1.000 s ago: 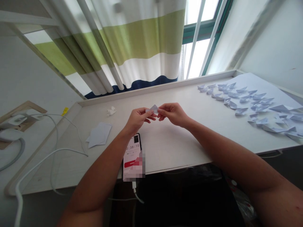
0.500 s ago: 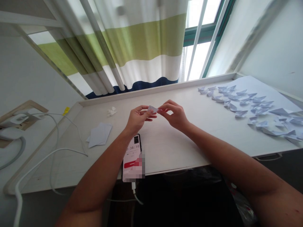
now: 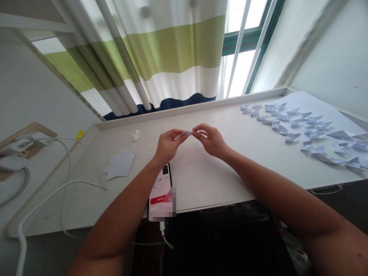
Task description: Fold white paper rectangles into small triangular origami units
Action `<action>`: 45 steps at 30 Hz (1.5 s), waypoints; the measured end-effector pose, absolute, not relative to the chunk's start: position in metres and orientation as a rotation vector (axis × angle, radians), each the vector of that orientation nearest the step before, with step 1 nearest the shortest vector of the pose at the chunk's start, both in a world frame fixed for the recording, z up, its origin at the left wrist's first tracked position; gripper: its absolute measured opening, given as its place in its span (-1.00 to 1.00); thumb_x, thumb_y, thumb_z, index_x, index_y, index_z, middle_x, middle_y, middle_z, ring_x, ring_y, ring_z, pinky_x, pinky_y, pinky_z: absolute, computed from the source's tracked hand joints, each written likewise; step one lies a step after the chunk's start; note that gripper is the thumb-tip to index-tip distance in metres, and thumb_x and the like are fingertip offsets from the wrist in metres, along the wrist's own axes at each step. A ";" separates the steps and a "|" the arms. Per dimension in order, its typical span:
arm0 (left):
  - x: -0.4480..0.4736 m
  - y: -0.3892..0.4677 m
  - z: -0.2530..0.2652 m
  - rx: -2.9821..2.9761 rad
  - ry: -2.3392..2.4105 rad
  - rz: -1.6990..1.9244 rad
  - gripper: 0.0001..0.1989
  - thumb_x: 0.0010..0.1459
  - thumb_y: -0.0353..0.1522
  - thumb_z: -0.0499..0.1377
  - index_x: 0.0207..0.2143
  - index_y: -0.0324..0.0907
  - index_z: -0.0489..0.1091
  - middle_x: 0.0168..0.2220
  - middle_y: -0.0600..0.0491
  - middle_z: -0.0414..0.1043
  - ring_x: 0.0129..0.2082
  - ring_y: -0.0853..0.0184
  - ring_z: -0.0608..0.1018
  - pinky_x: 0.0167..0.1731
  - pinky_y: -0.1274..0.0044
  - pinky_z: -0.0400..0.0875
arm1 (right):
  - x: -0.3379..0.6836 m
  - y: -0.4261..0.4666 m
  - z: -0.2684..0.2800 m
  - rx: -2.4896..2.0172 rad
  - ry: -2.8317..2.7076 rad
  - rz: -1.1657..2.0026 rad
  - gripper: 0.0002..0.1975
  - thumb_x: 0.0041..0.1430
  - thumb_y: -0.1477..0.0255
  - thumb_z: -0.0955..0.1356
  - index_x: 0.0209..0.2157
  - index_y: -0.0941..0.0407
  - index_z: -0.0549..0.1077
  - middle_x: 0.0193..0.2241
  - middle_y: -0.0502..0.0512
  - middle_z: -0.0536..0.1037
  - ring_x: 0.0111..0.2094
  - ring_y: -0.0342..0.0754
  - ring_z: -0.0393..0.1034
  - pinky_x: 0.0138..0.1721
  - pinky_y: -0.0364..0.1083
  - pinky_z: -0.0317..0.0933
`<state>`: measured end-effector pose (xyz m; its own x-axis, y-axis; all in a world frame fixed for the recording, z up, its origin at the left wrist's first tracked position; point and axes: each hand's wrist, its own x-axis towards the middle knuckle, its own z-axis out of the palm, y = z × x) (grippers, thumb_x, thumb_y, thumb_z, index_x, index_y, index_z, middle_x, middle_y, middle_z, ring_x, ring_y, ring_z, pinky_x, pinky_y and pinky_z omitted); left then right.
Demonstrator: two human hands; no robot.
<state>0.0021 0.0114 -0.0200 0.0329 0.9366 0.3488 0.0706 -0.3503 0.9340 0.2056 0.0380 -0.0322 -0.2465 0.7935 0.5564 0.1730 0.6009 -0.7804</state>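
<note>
A small piece of folded white paper is held above the middle of the white desk. My left hand pinches its left part between thumb and fingers. At its right end, the thumb and fingertips of my right hand are closed on it. The paper is seen nearly edge-on, and my fingers cover much of it. Several folded paper boats stand in rows on the right side of the desk.
Left of my forearm lie flat white paper sheets and a crumpled white scrap. A phone with a timer rests at the front edge, plugged into a cable. White cords cross the left side. A large white sheet lies at the far right.
The folded paper has tilted from showing a triangular face to nearly edge-on. My left fingers have drawn in around it, and both hands stay in about the same place.
</note>
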 end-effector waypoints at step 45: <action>-0.006 0.015 -0.013 1.672 1.064 1.510 -0.62 0.12 -0.18 0.54 -0.23 -0.14 0.46 -0.38 0.07 0.66 -0.34 0.28 0.74 -0.33 0.50 0.59 | 0.205 0.037 -0.028 -0.679 -1.535 1.267 -0.45 0.18 -0.10 0.57 -0.29 0.12 0.51 -0.38 0.11 0.69 -0.39 -0.02 0.65 -0.22 0.05 0.64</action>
